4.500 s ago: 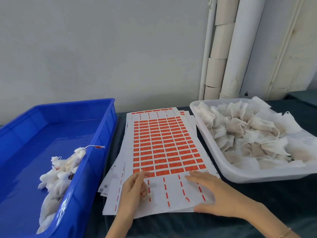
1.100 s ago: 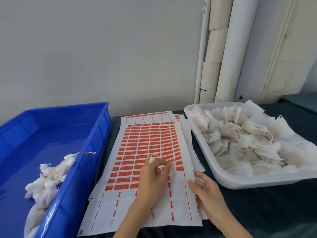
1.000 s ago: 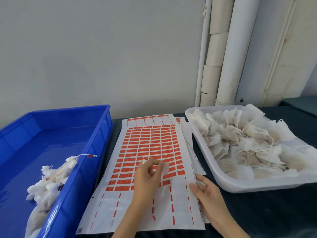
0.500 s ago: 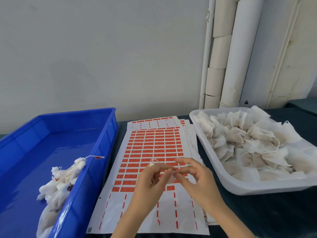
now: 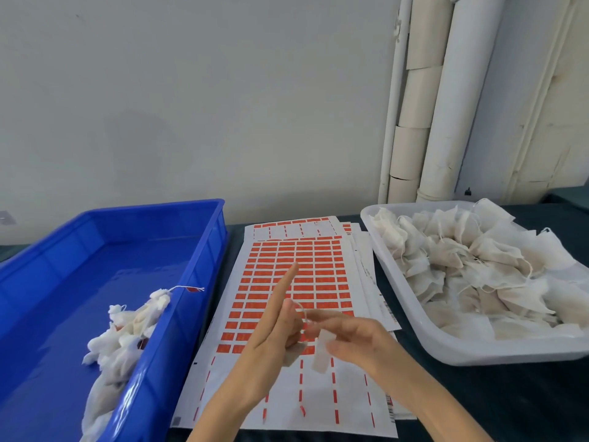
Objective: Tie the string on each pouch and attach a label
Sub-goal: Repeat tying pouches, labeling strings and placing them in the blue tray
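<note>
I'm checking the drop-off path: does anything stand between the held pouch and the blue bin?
Nothing visible does. The pouch hangs over the label sheet; only the right wall of the blue bin lies between.

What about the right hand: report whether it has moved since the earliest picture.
Yes. The right hand has left the label sheet's right edge and is over its middle, beside the left hand.

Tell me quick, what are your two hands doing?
Left hand: fingers curled on the pouch string, index finger straight.
Right hand: pinching the small white pouch.
</note>
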`<state>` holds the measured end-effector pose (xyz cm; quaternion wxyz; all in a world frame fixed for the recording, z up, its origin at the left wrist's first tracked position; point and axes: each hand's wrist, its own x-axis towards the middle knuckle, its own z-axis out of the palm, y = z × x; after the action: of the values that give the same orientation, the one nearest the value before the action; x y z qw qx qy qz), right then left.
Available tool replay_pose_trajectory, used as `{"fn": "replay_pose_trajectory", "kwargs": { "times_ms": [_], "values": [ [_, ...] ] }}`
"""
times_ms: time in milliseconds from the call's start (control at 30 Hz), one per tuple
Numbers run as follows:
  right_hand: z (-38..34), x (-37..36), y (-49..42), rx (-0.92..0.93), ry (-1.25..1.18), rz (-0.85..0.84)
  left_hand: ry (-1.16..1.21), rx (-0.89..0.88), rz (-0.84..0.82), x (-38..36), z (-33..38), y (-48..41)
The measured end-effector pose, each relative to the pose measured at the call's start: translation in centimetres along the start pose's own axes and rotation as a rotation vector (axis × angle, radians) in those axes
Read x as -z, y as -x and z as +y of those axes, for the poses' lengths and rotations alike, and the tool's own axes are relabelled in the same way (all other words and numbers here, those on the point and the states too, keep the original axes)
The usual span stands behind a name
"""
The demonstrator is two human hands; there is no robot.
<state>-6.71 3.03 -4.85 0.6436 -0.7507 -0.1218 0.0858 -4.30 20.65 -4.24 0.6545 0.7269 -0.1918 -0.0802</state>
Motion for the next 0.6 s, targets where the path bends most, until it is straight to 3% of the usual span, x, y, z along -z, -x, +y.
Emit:
{"fn": "replay_pose_trajectory", "kwargs": {
  "times_ms": [133,267,467,600],
  "values": [
    [0.0,-0.4,-0.2,-0.002,0.004,-0.007,-0.060,0.038,-0.001,0.4,0.5,0.5],
    [-0.1,0.6,-0.1,-0.066,-0.019,0.002,-0.200,0.002,0.138,1.1,0.5,0.9],
    [-0.7,1.5,0.5,-0.042,-0.073,-0.023,-0.348,-0.024,0.202,1.2,0.6,1.2],
    [-1.2,3.1,0.3,-0.034,-0.196,0.176,-0.347,-0.042,0.239,1.5,1.2,1.6]
  ]
}}
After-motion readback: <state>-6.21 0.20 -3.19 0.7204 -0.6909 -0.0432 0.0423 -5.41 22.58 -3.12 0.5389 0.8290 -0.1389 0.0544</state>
